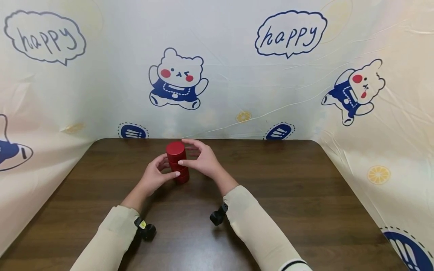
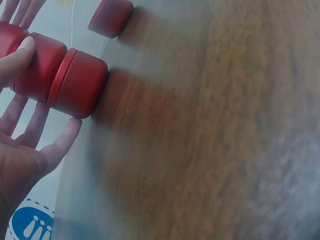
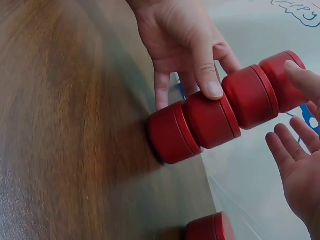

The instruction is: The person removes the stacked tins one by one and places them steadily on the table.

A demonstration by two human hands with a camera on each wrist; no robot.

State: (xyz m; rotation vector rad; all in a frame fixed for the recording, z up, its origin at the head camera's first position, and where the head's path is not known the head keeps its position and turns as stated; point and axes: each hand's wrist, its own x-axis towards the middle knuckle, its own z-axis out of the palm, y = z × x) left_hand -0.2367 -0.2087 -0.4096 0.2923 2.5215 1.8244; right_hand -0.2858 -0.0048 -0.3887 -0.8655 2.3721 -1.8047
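Note:
Several small red lidded jars (image 1: 179, 165) stand in one upright stack near the table's far edge. My left hand (image 1: 154, 178) holds the stack low from the left; in the right wrist view its thumb (image 3: 212, 87) presses the second jar from the bottom (image 3: 207, 122). From the right, my right hand (image 1: 203, 162) is beside the upper jars. Its thumb lies in front of the top jar (image 3: 277, 82) in the right wrist view, and its other fingers (image 3: 282, 147) are spread, apart from the jars. Whether that thumb touches is hard to tell.
Another red jar (image 2: 111, 17) stands apart on the brown wooden table (image 1: 288, 203); in the head view it is hidden. A printed cloth (image 1: 230, 90) hangs behind the table's far edge and along both sides.

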